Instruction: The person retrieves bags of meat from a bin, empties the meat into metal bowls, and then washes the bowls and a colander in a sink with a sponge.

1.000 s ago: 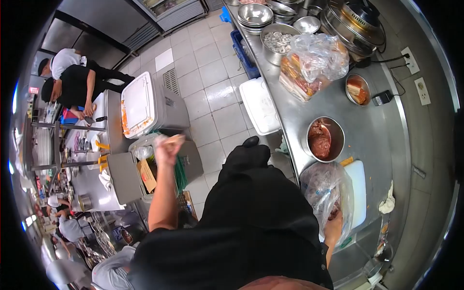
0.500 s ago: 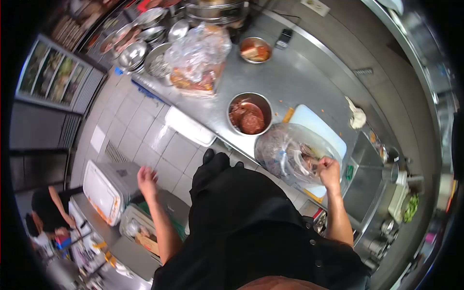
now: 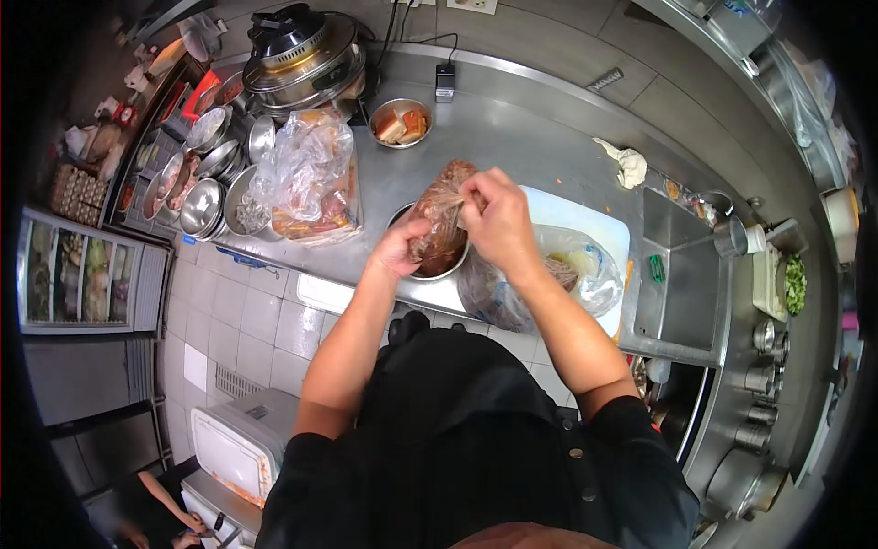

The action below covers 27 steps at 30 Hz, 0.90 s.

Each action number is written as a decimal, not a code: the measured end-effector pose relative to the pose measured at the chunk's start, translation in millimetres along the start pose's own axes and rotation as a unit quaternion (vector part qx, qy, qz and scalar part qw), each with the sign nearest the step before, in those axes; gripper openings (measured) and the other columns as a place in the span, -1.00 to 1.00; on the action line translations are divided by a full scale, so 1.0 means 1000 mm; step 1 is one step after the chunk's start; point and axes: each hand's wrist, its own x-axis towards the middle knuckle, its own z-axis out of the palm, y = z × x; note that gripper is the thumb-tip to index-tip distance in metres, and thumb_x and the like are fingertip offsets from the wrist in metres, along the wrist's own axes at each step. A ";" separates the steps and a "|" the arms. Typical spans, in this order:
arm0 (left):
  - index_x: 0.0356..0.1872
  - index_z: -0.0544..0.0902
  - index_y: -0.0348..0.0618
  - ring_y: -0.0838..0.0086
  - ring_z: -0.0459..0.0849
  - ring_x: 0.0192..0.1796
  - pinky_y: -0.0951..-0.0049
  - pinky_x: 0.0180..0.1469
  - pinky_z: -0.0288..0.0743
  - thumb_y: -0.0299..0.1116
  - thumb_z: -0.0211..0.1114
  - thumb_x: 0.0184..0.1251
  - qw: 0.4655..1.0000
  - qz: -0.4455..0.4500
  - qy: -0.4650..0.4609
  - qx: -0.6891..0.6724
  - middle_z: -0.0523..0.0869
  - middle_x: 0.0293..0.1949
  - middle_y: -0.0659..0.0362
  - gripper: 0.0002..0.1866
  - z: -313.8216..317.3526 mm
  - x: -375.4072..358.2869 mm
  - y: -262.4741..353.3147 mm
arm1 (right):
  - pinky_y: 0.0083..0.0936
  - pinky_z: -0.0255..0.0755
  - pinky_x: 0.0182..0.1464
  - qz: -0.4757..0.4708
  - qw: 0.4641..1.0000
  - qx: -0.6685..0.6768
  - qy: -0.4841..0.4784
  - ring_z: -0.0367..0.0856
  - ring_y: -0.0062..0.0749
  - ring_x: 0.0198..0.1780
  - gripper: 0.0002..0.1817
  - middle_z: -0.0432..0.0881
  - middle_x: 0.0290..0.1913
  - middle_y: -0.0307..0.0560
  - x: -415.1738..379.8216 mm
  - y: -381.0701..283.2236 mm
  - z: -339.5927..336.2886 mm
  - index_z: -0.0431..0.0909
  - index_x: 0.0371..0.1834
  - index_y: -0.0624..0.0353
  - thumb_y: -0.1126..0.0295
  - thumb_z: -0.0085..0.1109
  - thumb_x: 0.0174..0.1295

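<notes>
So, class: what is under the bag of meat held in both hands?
A metal bowl sits under the bag of meat, gripped by the left hand and right hand. Only its rim shows; the bag covers its contents.

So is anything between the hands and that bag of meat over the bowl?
Nothing visible. The left hand and the right hand both grip the bag of meat directly, above the metal bowl on the counter.

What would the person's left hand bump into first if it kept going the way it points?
The left hand already touches the clear plastic bag of reddish-brown meat. Beyond that, probably the small round steel bowl of orange chunks, though depth is unclear.
</notes>
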 end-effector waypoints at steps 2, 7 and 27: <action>0.51 0.32 -0.21 0.25 0.65 0.31 0.19 0.41 0.53 -0.46 0.45 0.13 0.999 0.047 0.027 -0.006 0.63 0.29 0.04 -0.15 -0.004 -0.005 -0.011 | -0.22 0.54 -0.18 0.000 0.998 -0.031 0.046 0.62 0.01 -0.31 -0.88 0.61 -0.30 0.10 -0.011 0.015 0.028 0.65 -0.25 0.33 0.58 0.22 0.15; 0.48 0.38 -0.24 0.32 0.67 0.24 0.29 0.31 0.57 -0.61 0.40 0.11 0.977 0.082 0.167 0.103 0.65 0.22 0.08 -0.20 -0.032 -0.016 -0.013 | -0.02 0.56 -0.10 0.038 0.992 -0.101 0.059 0.61 0.30 -0.29 -0.77 0.62 -0.35 0.15 -0.027 0.041 0.070 0.67 -0.13 0.29 0.51 0.25 0.13; -0.26 0.68 -0.09 0.13 0.77 -0.08 0.16 0.13 0.55 -0.36 0.40 0.20 0.489 0.371 0.296 0.732 0.83 -0.18 0.13 -0.87 -0.020 0.002 0.003 | -0.64 -0.03 -0.68 0.379 0.773 0.493 -0.125 0.21 -0.78 -0.70 -0.87 0.37 -0.60 -0.45 -0.031 0.054 0.116 0.55 -0.31 0.12 0.41 0.30 0.38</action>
